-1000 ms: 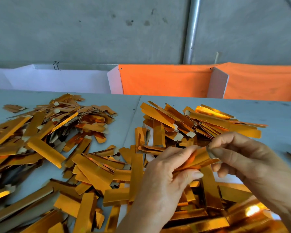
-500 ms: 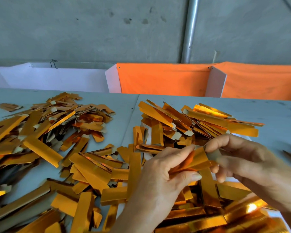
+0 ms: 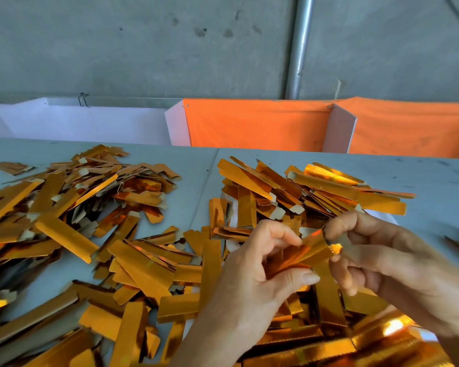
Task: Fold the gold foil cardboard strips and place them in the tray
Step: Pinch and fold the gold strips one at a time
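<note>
You hold one gold foil strip (image 3: 312,254) between both hands, above the near-right part of the table (image 3: 435,186). Its long axis slants from lower left up to the right, the grey tab end toward your right hand (image 3: 398,258). Your left hand (image 3: 252,284) pinches the lower end between thumb and curled fingers; your right hand pinches the upper end. Loose strips lie in two heaps, too many to count: the left pile (image 3: 72,221) and the right pile (image 3: 302,192). No readable writing shows on any strip.
</note>
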Demonstrator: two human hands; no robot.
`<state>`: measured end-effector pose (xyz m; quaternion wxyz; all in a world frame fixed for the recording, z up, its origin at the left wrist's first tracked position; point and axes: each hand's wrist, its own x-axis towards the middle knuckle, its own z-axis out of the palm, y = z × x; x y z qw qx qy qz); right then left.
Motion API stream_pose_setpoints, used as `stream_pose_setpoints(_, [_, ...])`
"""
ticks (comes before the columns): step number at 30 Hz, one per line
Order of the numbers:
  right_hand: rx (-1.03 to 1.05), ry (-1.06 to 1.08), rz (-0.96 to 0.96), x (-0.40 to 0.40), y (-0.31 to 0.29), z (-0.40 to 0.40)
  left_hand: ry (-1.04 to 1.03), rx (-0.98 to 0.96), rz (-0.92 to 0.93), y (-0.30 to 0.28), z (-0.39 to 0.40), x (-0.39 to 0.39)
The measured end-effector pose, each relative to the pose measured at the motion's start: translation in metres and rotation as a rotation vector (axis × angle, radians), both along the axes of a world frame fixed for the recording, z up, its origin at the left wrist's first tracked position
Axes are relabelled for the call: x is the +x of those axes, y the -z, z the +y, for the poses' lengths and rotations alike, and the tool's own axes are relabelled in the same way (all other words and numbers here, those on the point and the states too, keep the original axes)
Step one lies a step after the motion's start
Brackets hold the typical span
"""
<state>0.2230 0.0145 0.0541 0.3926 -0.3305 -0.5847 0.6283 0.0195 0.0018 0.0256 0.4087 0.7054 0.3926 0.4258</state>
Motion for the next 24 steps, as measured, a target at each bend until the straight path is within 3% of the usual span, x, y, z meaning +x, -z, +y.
stream_pose_setpoints(13, [0.055, 0.183, -0.077, -0.010, 0.001, 0.000, -0.064, 0.147, 0.137, 0.002, -0.001, 0.004])
stream_pose_setpoints(18, [0.059, 0.206, -0.146, -0.014, 0.004, 0.001, -0.117, 0.238, 0.282, 0.004, -0.002, 0.008])
stream_pose_setpoints(24, [0.004, 0.106, -0.016, -0.006, 0.002, 0.001, -0.154, 0.264, 0.326, 0.004, -0.005, 0.013])
